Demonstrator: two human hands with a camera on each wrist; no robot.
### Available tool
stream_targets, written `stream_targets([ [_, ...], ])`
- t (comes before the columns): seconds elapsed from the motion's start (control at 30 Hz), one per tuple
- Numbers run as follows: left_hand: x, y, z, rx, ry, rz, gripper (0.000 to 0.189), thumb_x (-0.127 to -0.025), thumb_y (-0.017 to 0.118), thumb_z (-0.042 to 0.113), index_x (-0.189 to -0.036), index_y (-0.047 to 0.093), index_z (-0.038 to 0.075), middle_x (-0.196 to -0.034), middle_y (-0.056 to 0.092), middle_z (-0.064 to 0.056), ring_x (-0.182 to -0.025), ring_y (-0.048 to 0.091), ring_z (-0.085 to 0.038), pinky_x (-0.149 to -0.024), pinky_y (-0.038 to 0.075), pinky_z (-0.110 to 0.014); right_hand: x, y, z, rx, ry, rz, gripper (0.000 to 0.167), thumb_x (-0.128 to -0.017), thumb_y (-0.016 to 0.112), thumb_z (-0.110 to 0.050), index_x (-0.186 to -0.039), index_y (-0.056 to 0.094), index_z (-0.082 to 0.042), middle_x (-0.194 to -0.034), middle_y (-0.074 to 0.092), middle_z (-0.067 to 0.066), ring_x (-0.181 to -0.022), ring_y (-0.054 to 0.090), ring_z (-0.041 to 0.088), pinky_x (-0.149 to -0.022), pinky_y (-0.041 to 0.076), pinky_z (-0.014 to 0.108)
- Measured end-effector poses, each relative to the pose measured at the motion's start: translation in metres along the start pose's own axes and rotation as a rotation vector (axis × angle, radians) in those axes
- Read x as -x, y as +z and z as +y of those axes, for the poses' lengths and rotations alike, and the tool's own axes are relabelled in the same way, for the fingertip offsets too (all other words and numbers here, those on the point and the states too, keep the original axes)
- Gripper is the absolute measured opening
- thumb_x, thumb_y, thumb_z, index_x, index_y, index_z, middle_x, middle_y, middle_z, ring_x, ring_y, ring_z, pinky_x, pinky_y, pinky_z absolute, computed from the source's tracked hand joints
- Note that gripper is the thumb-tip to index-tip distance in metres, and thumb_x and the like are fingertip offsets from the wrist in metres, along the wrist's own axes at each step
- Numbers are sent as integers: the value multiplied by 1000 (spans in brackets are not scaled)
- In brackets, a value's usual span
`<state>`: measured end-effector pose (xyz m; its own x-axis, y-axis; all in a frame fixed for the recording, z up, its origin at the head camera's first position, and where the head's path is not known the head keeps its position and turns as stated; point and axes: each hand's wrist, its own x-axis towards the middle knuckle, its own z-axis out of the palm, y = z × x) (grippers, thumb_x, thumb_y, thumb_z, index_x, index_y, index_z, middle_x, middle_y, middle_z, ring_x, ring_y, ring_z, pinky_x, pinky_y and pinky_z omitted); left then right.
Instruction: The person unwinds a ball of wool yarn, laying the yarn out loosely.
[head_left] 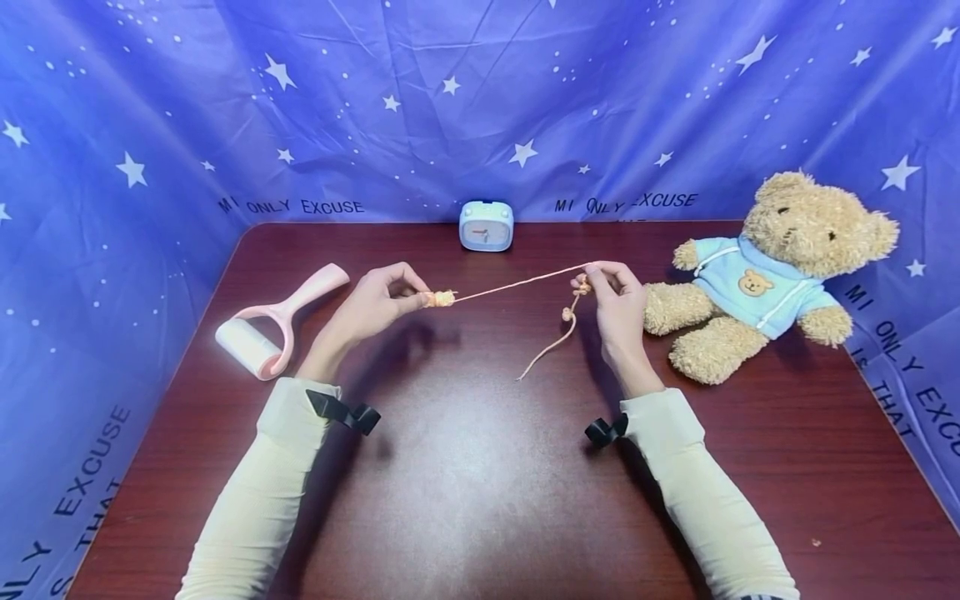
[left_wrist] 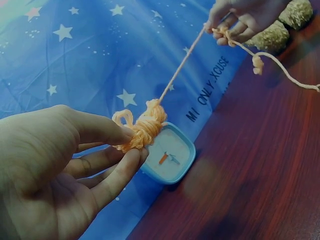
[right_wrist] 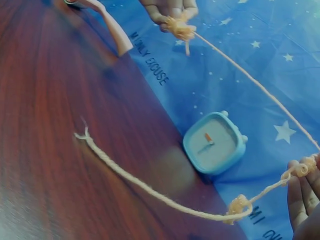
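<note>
Both hands (head_left: 375, 302) (head_left: 621, 315) pinch the yarn (head_left: 517, 284), its taut span running left to right.

Head view bright, cool-toned; light seems to come from overhead; white glare on the tabletop (head_left: 450, 492), lower middle; roller (head_left: 247, 345) drum blown out; yarn (head_left: 444, 297) washed out at the left hand (head_left: 369, 302); dark soft-edged shadows along inner sides of both sleeves (head_left: 243, 500); wide-angle stretch toward edges; wrist views dimmer, softer; left wrist: pale pinkish wash top left, far right hand (left_wrist: 247, 19) slightly soft; right wrist: hazy patch beside clock (right_wrist: 212, 142), pale sheen lower left.
</note>
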<state>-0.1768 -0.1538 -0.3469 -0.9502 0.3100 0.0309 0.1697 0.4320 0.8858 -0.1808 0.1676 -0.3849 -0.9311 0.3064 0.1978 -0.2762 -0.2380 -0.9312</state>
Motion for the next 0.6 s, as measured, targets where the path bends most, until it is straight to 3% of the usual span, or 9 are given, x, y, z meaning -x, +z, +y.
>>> stream_targets([
  [0.6,1,-1,-2,-16,-4,-6,14,-87,68,8,-97,63,-1,-88,64,-13,-75,57,-10,-64,45,-18,-16,-15,-12,-56,-27,135,5,-89,64,0,-85,67,-2,-68,68,6,-61,66,15,-69,56,26],
])
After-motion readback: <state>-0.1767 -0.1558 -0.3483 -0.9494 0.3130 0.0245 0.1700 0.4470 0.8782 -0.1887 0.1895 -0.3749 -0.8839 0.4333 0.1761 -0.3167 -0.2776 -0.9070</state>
